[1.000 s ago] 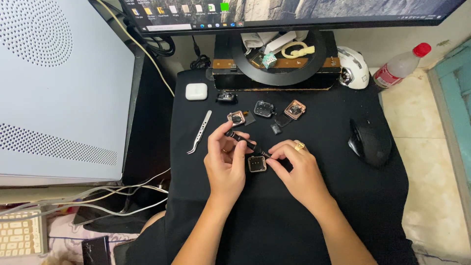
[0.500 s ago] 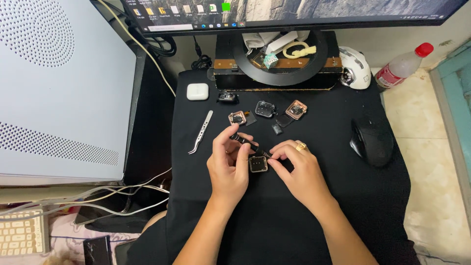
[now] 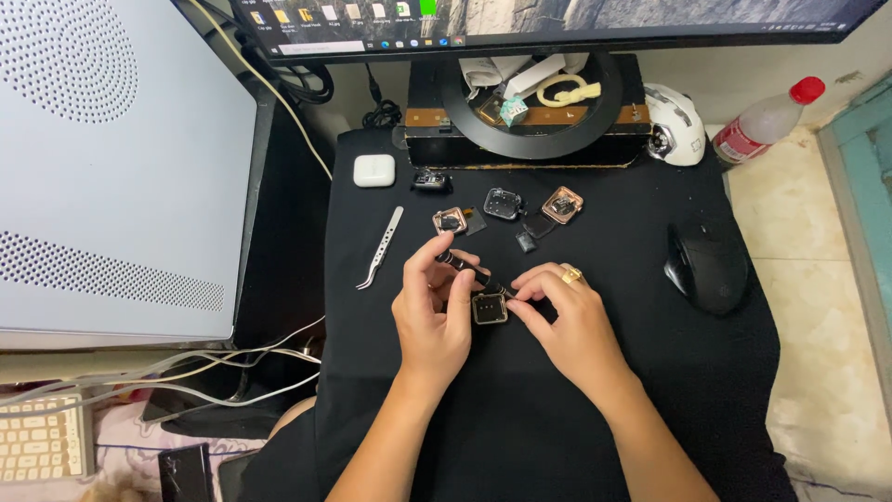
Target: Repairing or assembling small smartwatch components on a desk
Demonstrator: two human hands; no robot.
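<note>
My left hand (image 3: 432, 311) and my right hand (image 3: 569, 321) meet over a small square watch case (image 3: 490, 309) lying on the black cloth (image 3: 557, 418). A thin black screwdriver (image 3: 474, 271) slants from my left fingers down toward the case; my right fingertips pinch its lower end beside the case. My left thumb rests against the case's left side. A gold ring sits on a right finger.
Steel tweezers (image 3: 381, 247), a white earbud case (image 3: 373, 170), several small watch cases (image 3: 505, 208) and parts lie farther back. A black mouse (image 3: 706, 266) is at right, a bottle (image 3: 764, 121) beyond. A monitor stand (image 3: 530, 112) and computer tower (image 3: 111, 167) border the cloth.
Both hands have stayed over the small square case. The screwdriver has shifted only slightly between the fingers.
</note>
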